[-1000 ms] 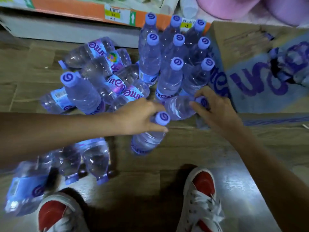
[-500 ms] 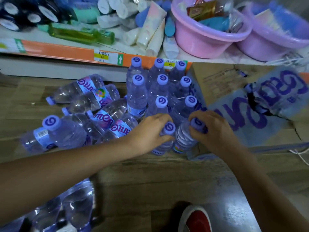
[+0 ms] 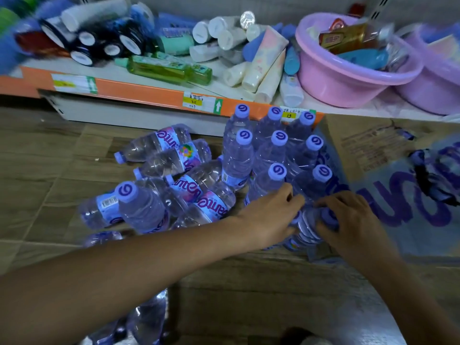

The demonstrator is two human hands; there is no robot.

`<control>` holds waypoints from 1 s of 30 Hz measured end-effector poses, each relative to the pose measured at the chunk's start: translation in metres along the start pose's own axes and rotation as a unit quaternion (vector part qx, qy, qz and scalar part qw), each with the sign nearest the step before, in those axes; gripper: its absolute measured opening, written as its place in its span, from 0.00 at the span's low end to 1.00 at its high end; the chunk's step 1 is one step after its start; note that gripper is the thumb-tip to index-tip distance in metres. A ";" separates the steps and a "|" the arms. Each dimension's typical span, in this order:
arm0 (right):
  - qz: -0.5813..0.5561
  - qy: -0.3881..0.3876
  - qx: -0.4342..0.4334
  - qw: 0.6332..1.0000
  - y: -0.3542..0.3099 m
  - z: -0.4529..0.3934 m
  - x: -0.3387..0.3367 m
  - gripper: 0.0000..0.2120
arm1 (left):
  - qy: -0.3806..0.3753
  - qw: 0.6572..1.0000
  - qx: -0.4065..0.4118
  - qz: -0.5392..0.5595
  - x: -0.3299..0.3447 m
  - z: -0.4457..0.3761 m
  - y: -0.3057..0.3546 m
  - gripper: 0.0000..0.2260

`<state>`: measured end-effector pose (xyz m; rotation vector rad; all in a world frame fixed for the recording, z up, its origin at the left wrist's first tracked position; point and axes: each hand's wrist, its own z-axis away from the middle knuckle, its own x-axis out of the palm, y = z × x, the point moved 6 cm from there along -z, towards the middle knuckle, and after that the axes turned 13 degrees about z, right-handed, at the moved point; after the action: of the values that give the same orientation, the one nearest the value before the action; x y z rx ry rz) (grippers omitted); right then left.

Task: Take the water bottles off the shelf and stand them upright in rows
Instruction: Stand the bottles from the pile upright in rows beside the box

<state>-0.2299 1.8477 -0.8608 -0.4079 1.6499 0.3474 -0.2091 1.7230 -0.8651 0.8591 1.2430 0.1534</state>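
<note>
Water bottles (image 3: 271,155), clear with purple caps, stand in rows; left grip (image 3: 268,217) and right grip (image 3: 348,220) each clasp a front bottle's top.

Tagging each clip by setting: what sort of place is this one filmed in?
Most likely a small shop aisle. The orange shelf edge carries handwritten price tags, toiletry tubes and pink plastic basins are piled on the shelf, and many identical water bottles sit on the wooden floor beside a printed carton.
</note>
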 end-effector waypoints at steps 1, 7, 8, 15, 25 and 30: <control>-0.003 0.005 0.005 1.000 0.000 -0.001 -0.002 0.17 | -0.012 1.000 -0.005 0.001 -0.001 0.000 -0.001 0.21; -0.075 0.150 -0.031 0.985 -0.044 -0.033 -0.072 0.15 | -0.020 1.000 0.010 0.012 -0.086 0.013 -0.020 0.23; -0.086 0.142 -0.057 0.984 -0.061 -0.041 -0.078 0.14 | -0.005 1.000 -0.003 0.004 -0.109 0.020 -0.028 0.21; -0.032 -0.097 -0.344 0.933 -0.223 -0.044 0.026 0.14 | 0.018 0.978 -0.203 0.034 -0.166 0.115 -0.117 0.30; 0.227 -0.129 -0.415 0.872 -0.271 -0.013 0.140 0.11 | 0.221 0.947 -0.223 0.074 -0.107 0.189 -0.161 0.18; 0.054 -0.048 -0.303 0.950 -0.237 -0.028 0.066 0.14 | 0.226 0.954 -0.188 0.060 -0.107 0.189 -0.153 0.16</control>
<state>-0.1528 1.6202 -0.9205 -0.7469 1.4490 0.9522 -0.1343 1.4683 -0.8702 0.5792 1.5212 0.6937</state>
